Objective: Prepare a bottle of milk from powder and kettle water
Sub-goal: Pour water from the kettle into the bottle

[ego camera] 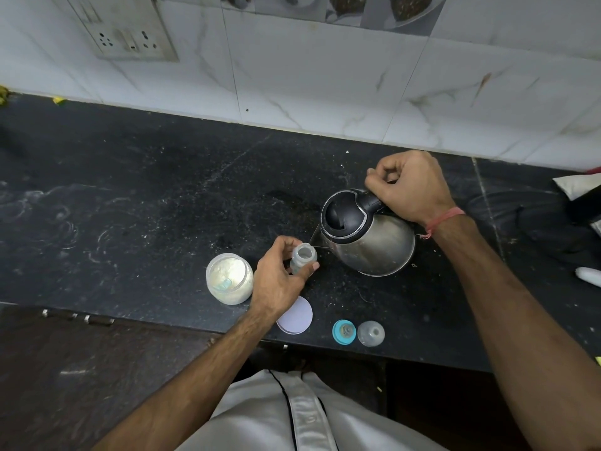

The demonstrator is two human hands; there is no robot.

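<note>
My left hand (279,278) grips a small clear baby bottle (304,257), open at the top, upright on the black counter (146,196). My right hand (409,187) is wrapped around the black handle of a steel kettle (374,242). The kettle is tilted to the left, with its spout right at the bottle's mouth. An open jar of white milk powder (229,278) with a blue scoop inside stands just left of my left hand.
The jar's white lid (297,315) lies near the counter's front edge. A blue teat ring (343,332) and a clear bottle cap (371,333) sit to its right. A dark cloth (536,222) and a white object (588,276) lie at the far right. A tiled wall (325,76) runs along the back.
</note>
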